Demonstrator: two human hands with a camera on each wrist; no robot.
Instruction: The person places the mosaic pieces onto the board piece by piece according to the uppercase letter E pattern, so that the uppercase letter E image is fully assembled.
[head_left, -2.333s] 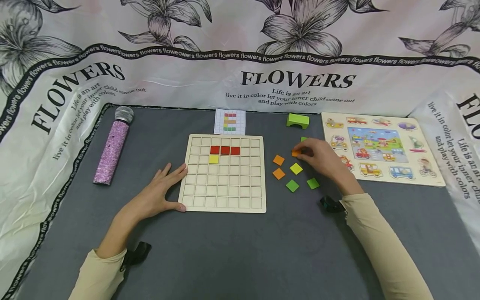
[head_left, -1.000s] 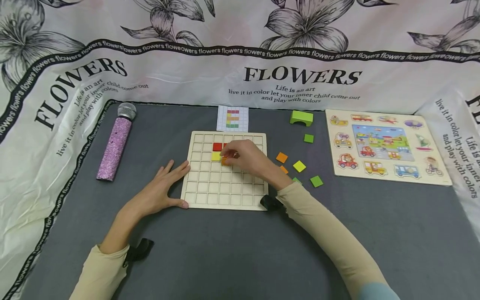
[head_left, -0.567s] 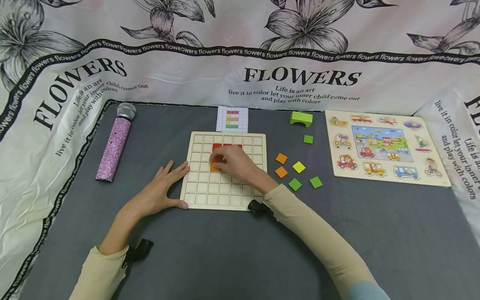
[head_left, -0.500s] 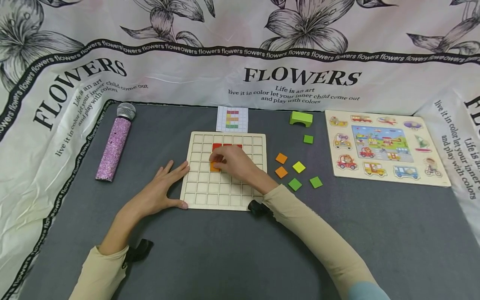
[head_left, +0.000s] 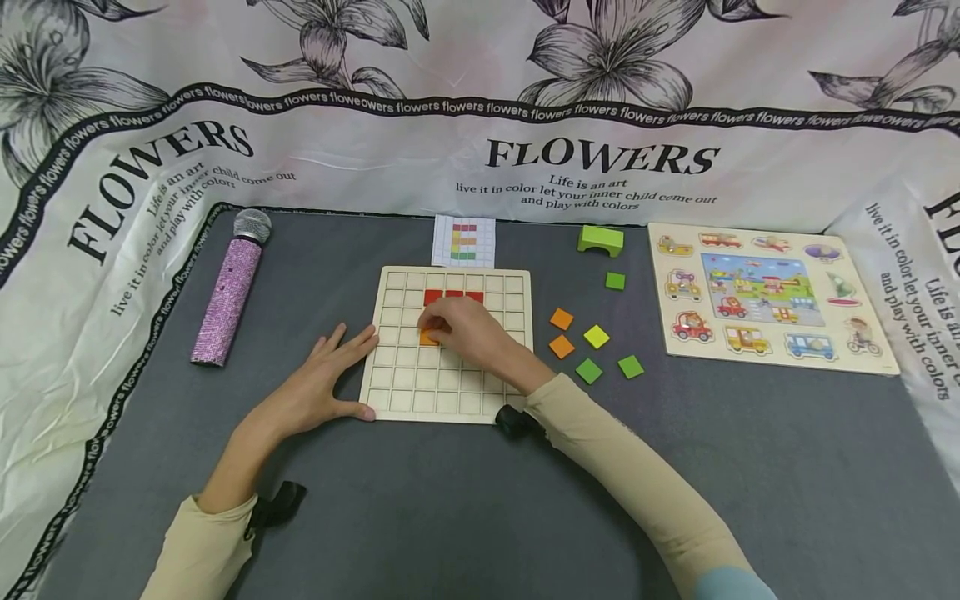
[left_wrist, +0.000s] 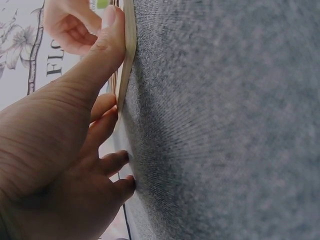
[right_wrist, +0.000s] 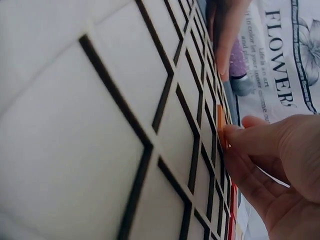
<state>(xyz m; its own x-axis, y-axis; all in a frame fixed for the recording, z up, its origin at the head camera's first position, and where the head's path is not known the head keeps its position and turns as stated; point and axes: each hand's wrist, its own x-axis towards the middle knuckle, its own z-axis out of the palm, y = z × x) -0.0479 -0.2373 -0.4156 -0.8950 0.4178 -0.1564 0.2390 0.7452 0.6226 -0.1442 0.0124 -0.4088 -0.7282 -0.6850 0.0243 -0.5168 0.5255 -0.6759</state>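
Observation:
A wooden grid board (head_left: 405, 400) lies on the grey cloth. Three red tiles (head_left: 453, 295) sit side by side in one of its upper rows. The right hand (head_left: 472, 333) is over the board and pinches an orange tile (head_left: 427, 337) at a cell below the left red one; the right wrist view shows thumb and fingertips on the orange tile (right_wrist: 221, 122). That hand hides the cells just under the red tiles. The left hand (head_left: 311, 387) rests with spread, straight fingers along the board's left edge, its thumb (left_wrist: 107, 35) against the near corner.
Right of the board lie orange tiles (head_left: 561, 318), a yellow tile (head_left: 596, 337) and green tiles (head_left: 588, 371). Behind them is a green arch block (head_left: 601, 241). A picture board (head_left: 765, 350) is far right, a patterned card (head_left: 483, 242) behind the grid, a pink microphone (head_left: 227, 300) left.
The right hand took an orange tile from the loose ones and carried it left onto the board, then slightly further left and nearer. The left hand stayed at the board's edge.

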